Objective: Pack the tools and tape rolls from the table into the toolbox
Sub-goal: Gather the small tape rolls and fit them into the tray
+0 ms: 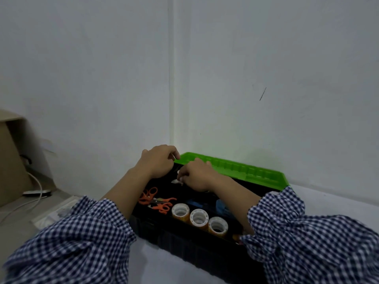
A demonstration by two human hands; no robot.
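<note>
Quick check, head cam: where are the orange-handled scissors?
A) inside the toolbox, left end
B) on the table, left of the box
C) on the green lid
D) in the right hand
A: the orange-handled scissors lie inside the black toolbox at its left end, beside the row of tape rolls. The left hand and right hand are further back and do not hold them.

A small white object (pixel 176 181) is held under the curled fingers of the right hand (pixel 196 177), mostly covered, and cannot be identified. Whether the green lid (pixel 246 171) is gripped by the left hand (pixel 158 162) cannot be told. Blue items (pixel 222 204) are largely hidden under the right forearm (pixel 235 198). The near right corner of the toolbox (pixel 184 242) and most of a yellowish object (pixel 236 237) are covered by the right sleeve (pixel 307 242). This sleeve and the left sleeve (pixel 71 242) are cut off by the lower edge, the cardboard box (pixel 8 160) by the left edge.
</note>
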